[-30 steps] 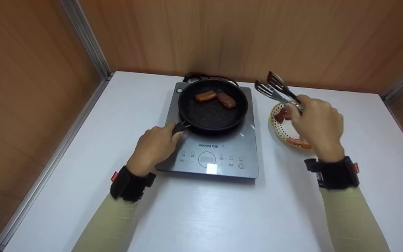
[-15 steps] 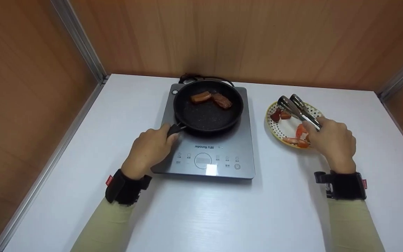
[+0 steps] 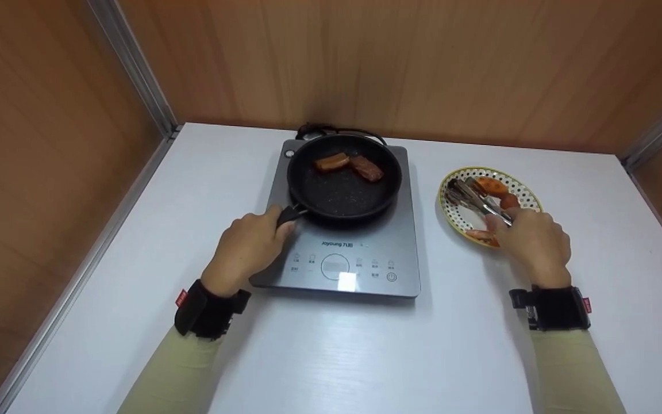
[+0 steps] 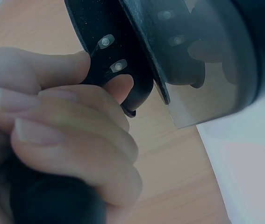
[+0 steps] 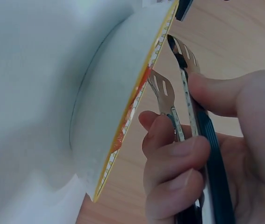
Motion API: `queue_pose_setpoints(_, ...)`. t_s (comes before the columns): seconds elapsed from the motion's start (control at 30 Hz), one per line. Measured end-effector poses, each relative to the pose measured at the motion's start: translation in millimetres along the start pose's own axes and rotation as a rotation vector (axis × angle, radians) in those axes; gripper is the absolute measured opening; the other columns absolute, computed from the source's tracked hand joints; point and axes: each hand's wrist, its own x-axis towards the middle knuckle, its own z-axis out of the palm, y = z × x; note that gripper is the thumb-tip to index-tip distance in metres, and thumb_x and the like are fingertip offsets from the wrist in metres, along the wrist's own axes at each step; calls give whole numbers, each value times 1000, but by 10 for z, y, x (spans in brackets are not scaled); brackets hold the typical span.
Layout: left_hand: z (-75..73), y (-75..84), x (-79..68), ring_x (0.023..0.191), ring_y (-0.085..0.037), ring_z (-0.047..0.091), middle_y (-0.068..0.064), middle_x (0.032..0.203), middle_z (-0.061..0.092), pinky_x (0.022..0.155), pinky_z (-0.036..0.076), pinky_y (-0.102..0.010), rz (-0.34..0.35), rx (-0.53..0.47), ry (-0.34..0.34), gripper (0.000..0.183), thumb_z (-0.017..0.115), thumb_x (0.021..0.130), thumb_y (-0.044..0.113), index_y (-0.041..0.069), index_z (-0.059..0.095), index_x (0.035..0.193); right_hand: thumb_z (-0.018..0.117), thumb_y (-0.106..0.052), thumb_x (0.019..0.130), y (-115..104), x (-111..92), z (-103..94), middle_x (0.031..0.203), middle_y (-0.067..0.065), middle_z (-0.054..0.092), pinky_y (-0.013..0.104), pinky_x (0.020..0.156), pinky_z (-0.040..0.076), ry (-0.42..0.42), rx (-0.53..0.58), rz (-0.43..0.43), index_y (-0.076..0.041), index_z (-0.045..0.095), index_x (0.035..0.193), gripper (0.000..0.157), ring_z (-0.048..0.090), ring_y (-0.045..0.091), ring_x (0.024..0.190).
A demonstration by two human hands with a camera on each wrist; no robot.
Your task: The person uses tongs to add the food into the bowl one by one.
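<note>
My left hand (image 3: 250, 244) grips the black handle (image 3: 289, 215) of a frying pan (image 3: 337, 195). Two browned pieces of meat, one a strip (image 3: 332, 163) and one a darker slab (image 3: 368, 168), lie near the pan's far side. At the right, my right hand (image 3: 532, 241) holds metal tongs (image 3: 483, 202), their slotted tips down in a dotted plate (image 3: 447, 215) with a yellow rim. Around the tips sit an orange-brown piece of food (image 3: 491, 186) and a shrimp (image 3: 483, 234). In the right wrist view the tongs' arms stand apart beside the plate's rim (image 5: 137, 88).
The pan stands on a grey induction cooker (image 3: 365, 259) with touch controls facing me. Its black cord (image 3: 360, 127) runs behind it on the white table (image 3: 331, 351). Wooden panels (image 3: 365, 69) close in the back and sides.
My right hand has lowered the tongs from above the plate's far side down into it, among the food. The left hand keeps its grip on the pan handle.
</note>
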Motion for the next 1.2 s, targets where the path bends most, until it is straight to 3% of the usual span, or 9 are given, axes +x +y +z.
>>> queue_pose_setpoints(0.17,-5,-2,3,71,-30,59,-16,82,64,59,43,-42,-12,0,-11,29,55,112,35,7,59,111,54,-61,105,8,1,30,120,39,65,53,62,46,16,5,-2,1,65,138,71,66,57,99)
queue_pose_setpoints(0.3,-15,-4,6,69,-28,58,-15,80,64,57,43,-40,-5,9,-6,29,55,112,35,6,59,110,57,-55,106,5,6,42,128,37,64,57,66,48,16,7,-7,-4,66,141,62,65,59,105)
queue_pose_setpoints(0.43,-18,-9,0,65,-27,57,-14,77,62,55,41,-38,4,17,-1,29,56,112,34,6,59,108,61,-53,105,8,-2,24,134,36,62,52,67,45,-18,18,6,-11,67,143,57,62,58,110)
queue_pose_setpoints(0.63,-1,-16,-1,66,-28,55,-13,77,61,56,40,-39,11,8,5,28,57,111,34,6,59,108,66,-57,101,77,-21,-73,124,40,64,47,63,42,-39,-16,7,-10,67,142,62,63,53,101)
queue_pose_setpoints(0.77,10,-21,0,66,-28,56,-14,77,61,56,41,-40,16,9,18,28,57,111,34,6,59,106,59,-62,103,133,-26,-145,129,41,61,51,65,46,-85,-45,7,-5,64,144,71,62,54,103)
queue_pose_setpoints(0.9,8,-22,-1,66,-28,56,-14,77,62,56,41,-40,13,7,18,28,57,111,33,6,59,106,51,-67,104,123,-23,-154,127,41,62,47,62,45,-117,-31,13,-1,59,147,78,62,49,98)
queue_pose_setpoints(1.03,1,-20,-1,65,-27,56,-13,76,62,55,41,-39,13,-6,17,27,57,111,33,7,59,105,53,-62,105,45,-20,-85,115,38,66,44,57,42,-71,-12,10,-1,64,142,73,62,46,90)
queue_pose_setpoints(1.2,-1,-10,-9,64,-27,55,-11,74,60,54,40,-38,19,-12,23,27,57,111,33,7,59,105,61,-50,104,-60,-25,53,107,38,69,48,52,44,49,-17,-2,-3,71,134,57,68,54,84)
